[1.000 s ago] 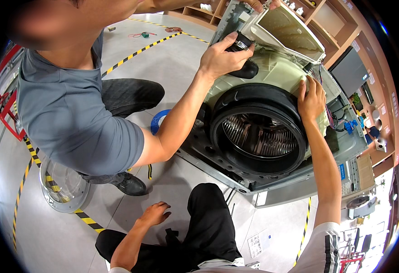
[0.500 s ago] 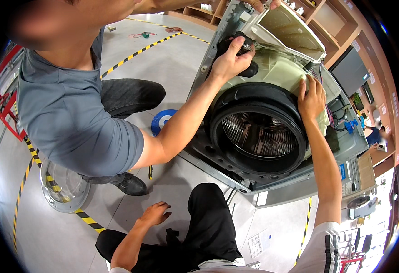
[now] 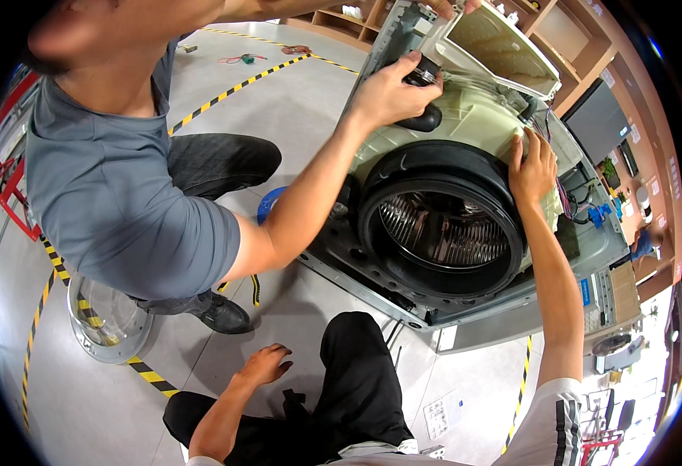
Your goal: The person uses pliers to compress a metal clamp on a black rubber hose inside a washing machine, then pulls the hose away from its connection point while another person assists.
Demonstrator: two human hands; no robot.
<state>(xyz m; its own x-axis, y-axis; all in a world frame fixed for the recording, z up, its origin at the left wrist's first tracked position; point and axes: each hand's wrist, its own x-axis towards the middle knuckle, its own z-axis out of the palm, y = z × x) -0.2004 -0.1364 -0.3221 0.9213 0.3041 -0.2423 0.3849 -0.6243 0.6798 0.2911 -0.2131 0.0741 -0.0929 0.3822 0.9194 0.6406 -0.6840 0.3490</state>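
Note:
An opened front-load washing machine lies ahead of me, its black rubber door gasket (image 3: 383,225) round a ribbed metal drum (image 3: 446,233). My right hand (image 3: 533,171) rests with fingers stretched on the pale plastic tub (image 3: 484,120), just beside the gasket's upper right. Low in front of me, my left hand (image 3: 265,365) hangs free near my knees, its fingers loosely apart and holding nothing. A co-worker's hand (image 3: 395,89) grips a black hose-like part (image 3: 425,118) at the tub's upper left. The co-worker's other hand is at the detergent drawer housing (image 3: 504,54).
The co-worker crouches at the left in a grey shirt (image 3: 123,194). A round glass door (image 3: 108,322) lies on the floor behind them. Wires with a blue connector (image 3: 599,215) run along the machine's right side. Striped tape (image 3: 240,92) marks the floor.
The co-worker's gripping hand and arm have shifted slightly, and their head has moved right. The detergent housing has moved slightly right. My two hands have stayed where they were.

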